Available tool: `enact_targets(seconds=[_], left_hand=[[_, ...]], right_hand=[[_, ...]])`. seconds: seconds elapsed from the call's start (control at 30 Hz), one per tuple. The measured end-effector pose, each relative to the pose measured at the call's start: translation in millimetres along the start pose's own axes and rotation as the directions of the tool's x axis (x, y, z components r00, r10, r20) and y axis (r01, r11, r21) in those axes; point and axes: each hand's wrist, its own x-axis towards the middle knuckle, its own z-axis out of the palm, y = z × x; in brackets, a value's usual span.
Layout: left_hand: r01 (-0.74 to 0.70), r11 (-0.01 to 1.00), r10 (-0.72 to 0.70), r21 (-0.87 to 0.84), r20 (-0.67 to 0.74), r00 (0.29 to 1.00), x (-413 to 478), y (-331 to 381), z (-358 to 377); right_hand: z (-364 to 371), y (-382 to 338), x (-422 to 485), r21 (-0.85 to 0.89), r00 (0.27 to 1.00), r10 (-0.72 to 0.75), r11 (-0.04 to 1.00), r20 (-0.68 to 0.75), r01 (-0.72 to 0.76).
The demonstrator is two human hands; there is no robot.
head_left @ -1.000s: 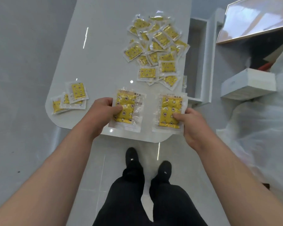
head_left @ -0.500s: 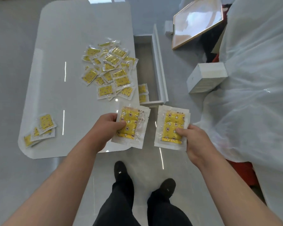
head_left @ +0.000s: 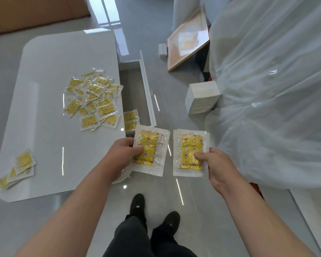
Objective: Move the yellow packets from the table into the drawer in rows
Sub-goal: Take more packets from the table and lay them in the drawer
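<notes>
Spare packets (head_left: 17,169) sit at the tabletop's (head_left: 44,80) near-left corner, with the main pile (head_left: 93,102) by its right edge, beside the open drawer (head_left: 132,89). My left hand (head_left: 122,156) pinches one flat stack (head_left: 148,151) and my right hand (head_left: 215,164) another (head_left: 191,153), both held level off the drawer's near end, ready for row-laying, I reckon.

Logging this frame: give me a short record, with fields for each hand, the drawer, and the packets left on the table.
left hand: grips a stack of yellow packets, thumb on top
right hand: pinches a second stack, beside the first
drawer: open at the table's right side; two packets visible at its near end
table: loose pile near the drawer side; few packets at the near left corner
</notes>
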Motion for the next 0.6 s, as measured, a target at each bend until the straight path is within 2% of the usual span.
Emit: enact_targets(seconds=[0.33, 0.6], left_hand=[[-0.025, 0.999, 0.025, -0.040, -0.004, 1.000, 31.6, 53.8, 29.0], [-0.002, 0.999, 0.003, -0.037, 0.032, 0.999, 91.2, 114.9, 32.2]], right_hand=[[-25.2, -53.7, 36.8, 0.005, 1.000, 0.006, 1.000, 0.001, -0.006], [-22.7, -138.9, 92.9, -0.037, 1.000, 0.011, 0.999, 0.001, -0.011]])
